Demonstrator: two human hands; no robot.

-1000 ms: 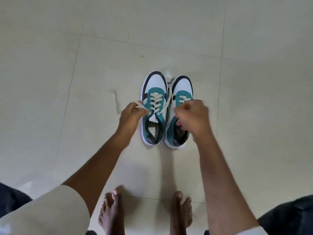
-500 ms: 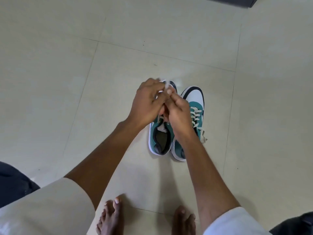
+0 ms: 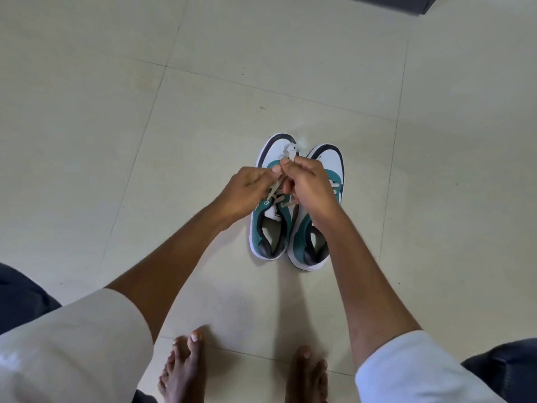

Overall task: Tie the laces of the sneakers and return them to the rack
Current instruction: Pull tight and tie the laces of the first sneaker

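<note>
Two teal, white and black sneakers stand side by side on the tiled floor, toes pointing away from me: the left sneaker (image 3: 271,228) and the right sneaker (image 3: 312,242). Both my hands meet above the left sneaker's tongue. My left hand (image 3: 247,190) pinches one strand of the white lace (image 3: 274,189). My right hand (image 3: 311,184) grips the other strand, and a lace end sticks up above its fingers. My right hand and wrist hide most of the right sneaker's lacing.
Pale floor tiles (image 3: 145,126) lie all around the sneakers. My two bare feet (image 3: 186,370) stand just behind them at the bottom of the view. A dark object's corner (image 3: 406,2) shows at the top right edge.
My hands were spread apart over both sneakers, each pulling a lace end; they have since come together over the left sneaker, holding its lace strands close.
</note>
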